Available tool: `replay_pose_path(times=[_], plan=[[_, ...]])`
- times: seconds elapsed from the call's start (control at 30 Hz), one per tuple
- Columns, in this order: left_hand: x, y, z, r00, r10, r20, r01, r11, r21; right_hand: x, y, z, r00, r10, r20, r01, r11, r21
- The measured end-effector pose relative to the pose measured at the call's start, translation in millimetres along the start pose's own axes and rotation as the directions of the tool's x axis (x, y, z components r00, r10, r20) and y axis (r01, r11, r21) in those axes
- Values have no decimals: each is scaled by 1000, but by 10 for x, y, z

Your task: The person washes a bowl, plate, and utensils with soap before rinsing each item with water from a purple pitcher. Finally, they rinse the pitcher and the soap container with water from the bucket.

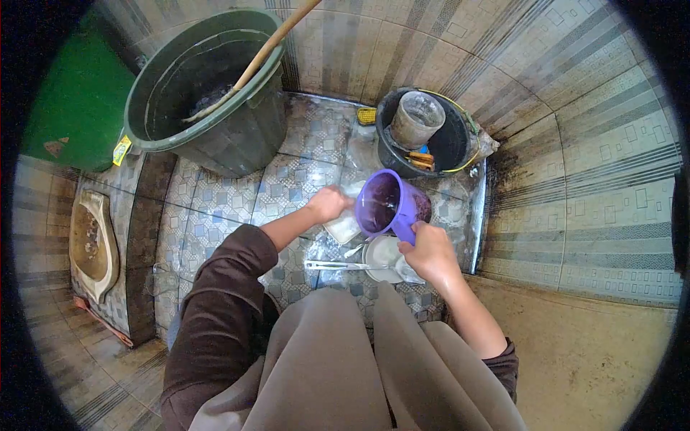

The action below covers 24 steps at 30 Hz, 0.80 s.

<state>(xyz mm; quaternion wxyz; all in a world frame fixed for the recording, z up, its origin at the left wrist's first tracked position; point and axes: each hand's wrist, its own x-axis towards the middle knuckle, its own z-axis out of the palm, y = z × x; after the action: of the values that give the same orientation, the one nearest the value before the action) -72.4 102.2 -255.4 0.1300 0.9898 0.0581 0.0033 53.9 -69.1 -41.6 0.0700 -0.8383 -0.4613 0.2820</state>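
Observation:
My right hand (pixel 435 257) grips the handle of a purple water dipper (pixel 422 205), which is tilted with its mouth toward my left hand. My left hand (pixel 330 205) is closed, right beside the dipper's rim and above a pale, squarish dish (pixel 343 228). Whether its fingers hold that dish or something else is hidden. Below the dipper, a round white plate (pixel 383 253) lies on the wet tiled floor. A long-handled metal utensil (pixel 334 266) rests with its far end over the plate. A small spoon (pixel 353 251) lies close by.
A large green bin (pixel 248 140) with a wooden stick (pixel 262 61) leaning in it stands at the back left. A black bucket (pixel 456 136) holding a grey container (pixel 418 118) is near the wall. A squat toilet (pixel 108 248) sits on a raised step at left.

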Motion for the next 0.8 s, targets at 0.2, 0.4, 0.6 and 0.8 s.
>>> replay_pose_path(times=[0.2, 0.4, 0.6, 0.8], plan=[[255, -127, -132, 762, -636, -120, 396, 605, -691, -43, -241, -39, 993, 35, -114, -40, 998, -40], [285, -422, -17, 825, -457, 331, 30, -550, -835, 12, -184, -96, 971, -7, -238, 12, 1000, 19], [166, -402, -193, 752, -502, 427, 185, -462, -868, -24, -184, -175, 961, 3, -276, -12, 999, -30], [233, -61, -511, 785, -587, 199, 456, 329, -827, -85, -290, -179, 954, 52, -296, -80, 993, -84]])
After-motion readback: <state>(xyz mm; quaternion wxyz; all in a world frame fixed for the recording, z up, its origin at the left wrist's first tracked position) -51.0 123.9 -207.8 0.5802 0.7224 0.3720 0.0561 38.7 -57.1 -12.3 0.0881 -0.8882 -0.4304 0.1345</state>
